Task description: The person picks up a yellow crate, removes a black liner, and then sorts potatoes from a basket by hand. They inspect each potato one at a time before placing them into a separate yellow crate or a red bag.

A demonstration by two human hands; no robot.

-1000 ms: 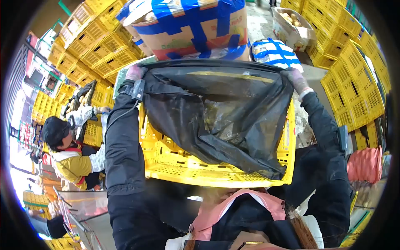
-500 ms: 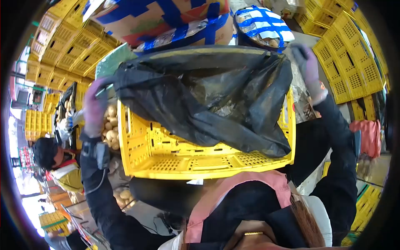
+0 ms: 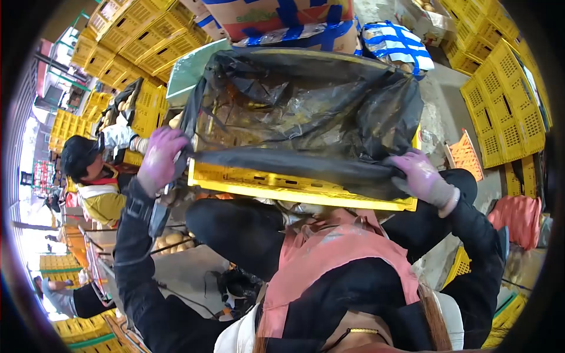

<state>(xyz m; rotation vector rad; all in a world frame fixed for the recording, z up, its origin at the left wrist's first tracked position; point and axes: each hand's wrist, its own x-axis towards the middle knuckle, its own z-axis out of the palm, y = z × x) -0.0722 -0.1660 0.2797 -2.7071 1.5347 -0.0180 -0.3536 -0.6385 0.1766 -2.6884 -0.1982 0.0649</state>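
The left hand (image 3: 160,159), gloved, curls its fingers tight on the near left edge of a black plastic bag (image 3: 306,112). The right hand (image 3: 421,176), also gloved, grips the near right edge the same way. The bag lies spread open inside a yellow crate (image 3: 294,189), its near edge stretched along the crate's front rim. Taped cardboard boxes (image 3: 282,17) stand beyond. Another person (image 3: 94,176) crouches at the left.

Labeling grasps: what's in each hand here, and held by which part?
Both hold the black plastic bag by its near rim, stretched over the yellow crate: left hand at the left corner, right hand at the right corner.
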